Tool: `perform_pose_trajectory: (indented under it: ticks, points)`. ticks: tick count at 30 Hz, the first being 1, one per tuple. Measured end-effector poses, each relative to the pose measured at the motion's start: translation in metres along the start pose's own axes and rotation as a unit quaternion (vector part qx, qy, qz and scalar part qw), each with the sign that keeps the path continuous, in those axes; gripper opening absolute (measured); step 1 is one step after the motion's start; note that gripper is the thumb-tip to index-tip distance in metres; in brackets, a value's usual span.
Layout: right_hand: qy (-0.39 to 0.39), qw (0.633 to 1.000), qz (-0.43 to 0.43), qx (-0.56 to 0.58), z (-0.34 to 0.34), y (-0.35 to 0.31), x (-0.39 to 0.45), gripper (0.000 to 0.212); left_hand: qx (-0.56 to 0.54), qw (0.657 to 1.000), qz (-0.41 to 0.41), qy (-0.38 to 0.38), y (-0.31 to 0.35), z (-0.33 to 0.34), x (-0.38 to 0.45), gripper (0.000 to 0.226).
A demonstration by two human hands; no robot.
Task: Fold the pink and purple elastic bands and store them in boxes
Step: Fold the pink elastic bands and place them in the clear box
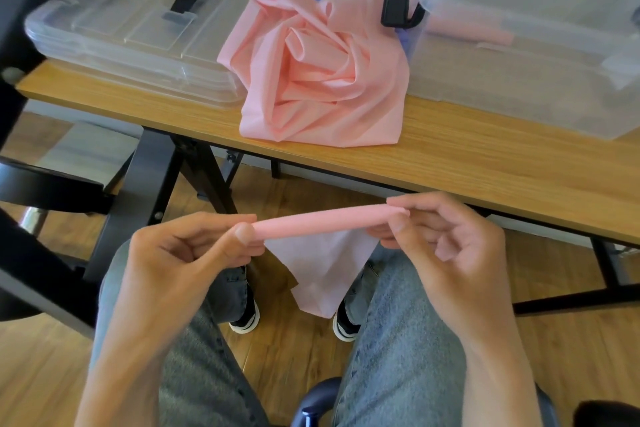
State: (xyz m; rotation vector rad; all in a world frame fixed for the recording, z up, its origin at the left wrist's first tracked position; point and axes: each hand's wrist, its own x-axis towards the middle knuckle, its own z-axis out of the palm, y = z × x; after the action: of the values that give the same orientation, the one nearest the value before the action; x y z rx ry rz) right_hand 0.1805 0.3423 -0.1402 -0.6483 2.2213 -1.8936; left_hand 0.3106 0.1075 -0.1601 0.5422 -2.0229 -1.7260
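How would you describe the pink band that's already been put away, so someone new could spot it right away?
Start at the wooden table and find the open clear box at its right end. The rolled pink band lies inside, against the far wall. Unlike the crumpled pink pile beside the box, it is a tight tube.

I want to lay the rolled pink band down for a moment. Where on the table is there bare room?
Bare wood runs along the near edge of the table, in front of the pink pile and the open box. A smaller strip lies before the lid. The back is crowded: lid, pile and box sit close together.
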Motion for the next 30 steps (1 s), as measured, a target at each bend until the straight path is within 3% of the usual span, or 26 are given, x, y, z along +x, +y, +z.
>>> perform_pose_trajectory:
  ticks: [3,7,11,17,24,27,30]
  points:
    - [-0.006,1.000,-0.003,-0.017,0.000,-0.001,0.000,0.017,0.013,1.000,0.008,0.014,0.001,-0.001,0.000,0.031]
    - [-0.019,0.999,0.024,-0.042,-0.003,-0.001,-0.001,0.042,0.037,0.999,0.004,0.005,0.000,-0.004,0.000,0.048]
    - [-0.015,0.995,0.007,-0.102,-0.002,0.002,0.000,0.032,0.038,0.999,-0.009,-0.006,-0.003,-0.001,0.000,0.036]
    - [-0.018,0.997,-0.005,-0.080,-0.002,0.001,0.000,0.019,-0.015,0.999,-0.030,-0.043,-0.010,0.001,0.003,0.031]
    - [-0.012,0.999,0.034,0.035,0.000,-0.006,-0.001,0.026,-0.051,0.999,0.003,0.014,0.006,0.006,-0.002,0.028]
    - [-0.012,0.999,0.026,0.029,0.000,-0.006,-0.001,0.019,-0.048,0.998,0.014,0.040,0.005,0.005,-0.002,0.025]
    - [-0.025,0.999,0.032,0.001,-0.001,-0.002,0.000,0.032,-0.038,0.998,0.005,0.045,0.004,0.004,-0.002,0.038]
